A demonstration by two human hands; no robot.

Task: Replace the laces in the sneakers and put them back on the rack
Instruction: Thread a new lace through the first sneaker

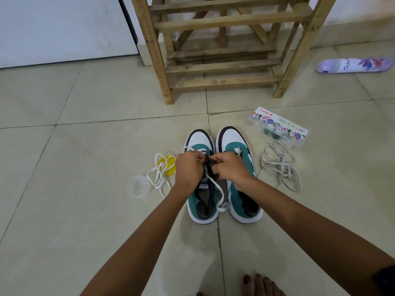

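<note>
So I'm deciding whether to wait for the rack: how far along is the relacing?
Done: the grey old laces lie loose on the floor. In hand: left hand and right hand thread a white lace through the left teal-and-white sneaker. Left: the right teal-and-white sneaker shows no lace; another white lace waits; the wooden rack holds no sneakers.

Both hands, left hand (188, 169) and right hand (229, 167), hide the left sneaker (202, 199)'s eyelets. Wooden rack (222, 67) is cropped at the top edge; spray can (354, 64) print is too blurry.
</note>
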